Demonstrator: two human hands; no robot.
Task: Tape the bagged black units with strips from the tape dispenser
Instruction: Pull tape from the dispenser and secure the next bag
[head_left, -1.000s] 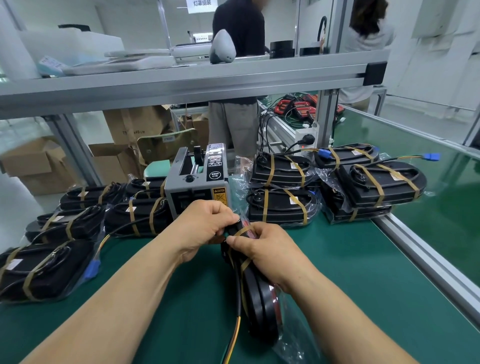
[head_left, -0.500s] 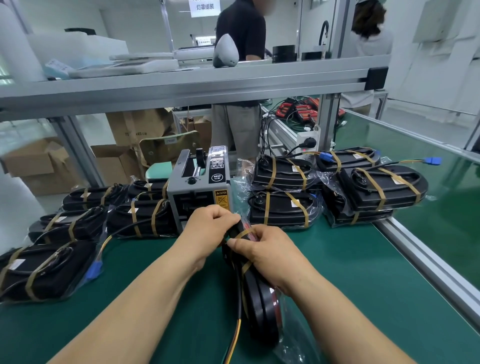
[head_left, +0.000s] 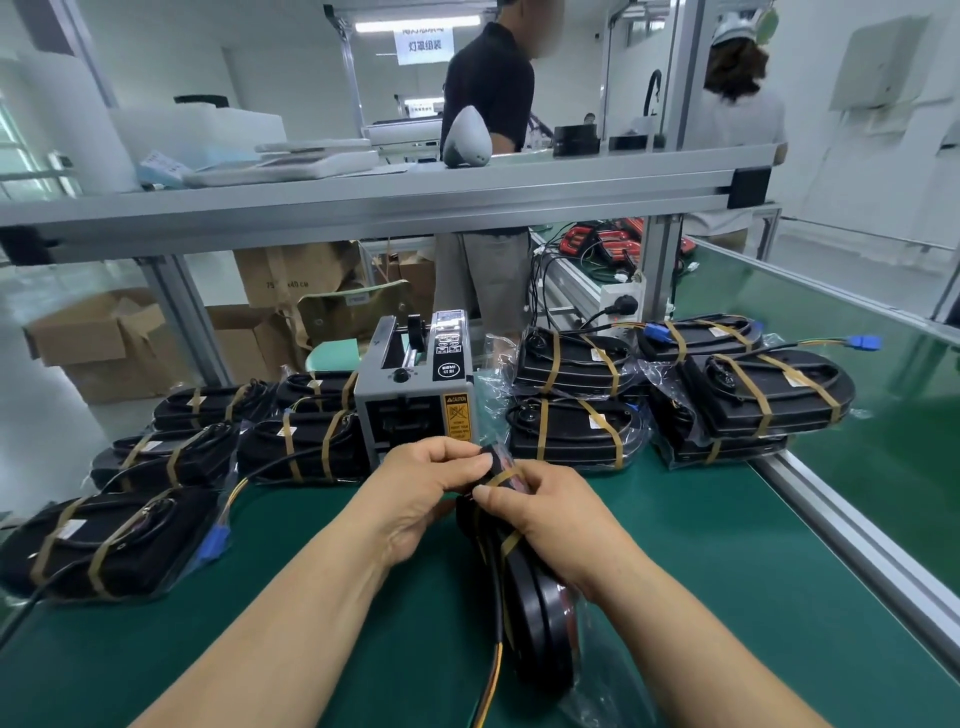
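The bagged black unit (head_left: 540, 623) stands on edge on the green table (head_left: 727, 571), at the near side of the tape dispenser (head_left: 415, 395). The left hand (head_left: 426, 493) pinches its far end; the right hand (head_left: 550, 514) grips it over a tape strip (head_left: 506, 475).

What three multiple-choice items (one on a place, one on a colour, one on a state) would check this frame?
1. Where does the tape dispenser stand?
A) on the upper shelf
B) on the floor by the cartons
C) on the green bench

2. What colour is the far-right cable connector?
A) blue
B) red
C) white

3. How is the bagged unit nearest the camera?
A) lying flat, untouched
B) held on edge by the left hand and right hand
C) packed in a carton

Answers:
1 C, its base sits on the bench mat.
2 A, its housing is plainly blue.
3 B, fingers of both hands curl round its far end.
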